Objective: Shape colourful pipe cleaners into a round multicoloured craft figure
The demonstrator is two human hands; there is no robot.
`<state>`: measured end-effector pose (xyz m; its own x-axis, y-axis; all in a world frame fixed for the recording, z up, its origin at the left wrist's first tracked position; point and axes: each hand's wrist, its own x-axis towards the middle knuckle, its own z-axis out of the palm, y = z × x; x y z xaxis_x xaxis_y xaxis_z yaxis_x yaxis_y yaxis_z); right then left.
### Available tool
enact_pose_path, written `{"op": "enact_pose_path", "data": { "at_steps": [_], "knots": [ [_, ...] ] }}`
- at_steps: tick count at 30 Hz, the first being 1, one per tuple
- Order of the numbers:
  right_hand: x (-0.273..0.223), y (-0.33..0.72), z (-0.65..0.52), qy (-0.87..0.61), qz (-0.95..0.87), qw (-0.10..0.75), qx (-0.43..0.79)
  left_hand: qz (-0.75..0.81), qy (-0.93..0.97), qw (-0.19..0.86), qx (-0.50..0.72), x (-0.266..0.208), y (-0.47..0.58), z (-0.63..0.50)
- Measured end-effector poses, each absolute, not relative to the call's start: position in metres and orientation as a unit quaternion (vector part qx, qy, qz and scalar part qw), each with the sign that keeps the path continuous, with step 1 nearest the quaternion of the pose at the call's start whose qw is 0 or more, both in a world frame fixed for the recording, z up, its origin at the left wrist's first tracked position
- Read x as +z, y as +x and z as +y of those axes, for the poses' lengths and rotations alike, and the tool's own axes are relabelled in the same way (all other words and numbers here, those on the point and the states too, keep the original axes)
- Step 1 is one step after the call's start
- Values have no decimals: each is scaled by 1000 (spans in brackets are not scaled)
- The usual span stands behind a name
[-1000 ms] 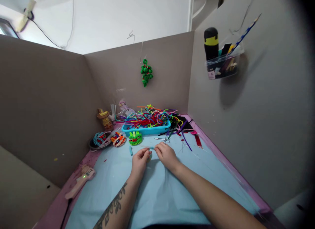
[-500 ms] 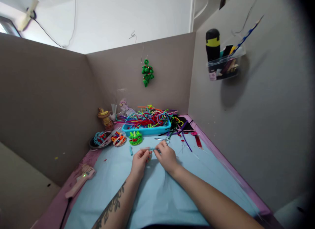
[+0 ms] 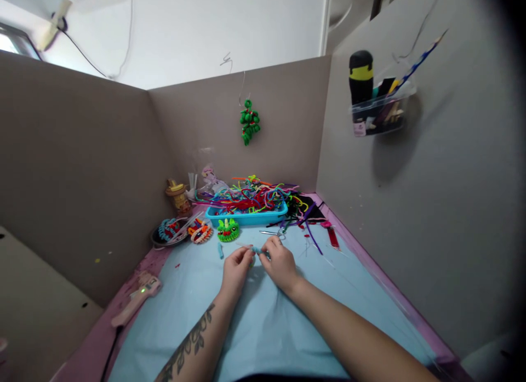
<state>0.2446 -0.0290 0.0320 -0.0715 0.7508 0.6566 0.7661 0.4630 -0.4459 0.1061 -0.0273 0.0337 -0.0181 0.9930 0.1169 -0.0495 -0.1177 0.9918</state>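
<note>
Both hands meet over the light blue cloth [image 3: 263,327], pinching a blue pipe cleaner [image 3: 257,250] between them. My left hand [image 3: 237,267] is closed on its left end, where a thin pale strand sticks out. A bit of something greenish shows below those fingertips, mostly hidden. My right hand [image 3: 280,262] grips the right part with thumb and fingers. Left of the hands lies a short blue coiled piece [image 3: 221,251]. Behind it sits a green pipe-cleaner creature [image 3: 228,230] with eyes and horns. Scissors [image 3: 272,233] rest just beyond my right hand.
A blue tray [image 3: 246,219] heaped with colourful pipe cleaners stands at the back. At left are a dark bowl [image 3: 158,240], an orange-and-white ring [image 3: 200,232] and a pink glue gun [image 3: 137,301] with a cord. Grey panels enclose three sides; a clear bin [image 3: 382,116] hangs on the right one.
The view has shifted slightly, moving everything a little to the right. Both hands keep hold of the blue pipe cleaner; the fingers have shifted only slightly.
</note>
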Motion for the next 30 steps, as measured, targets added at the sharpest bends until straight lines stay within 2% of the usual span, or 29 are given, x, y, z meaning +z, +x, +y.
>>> {"op": "enact_pose_path", "data": {
  "at_steps": [6,15,24,30],
  "knots": [
    [33,247,-29,-522,-729,442,-1,467,572,406,539,25,105,-26],
    [33,245,-30,-522,-758,381,-86,500,519,457,521,33,107,-28],
    [38,249,-33,-463,-786,410,3,495,530,407,555,33,104,-26],
    [38,251,-29,-474,-784,400,7,484,568,400,532,39,106,-29]
  ]
}}
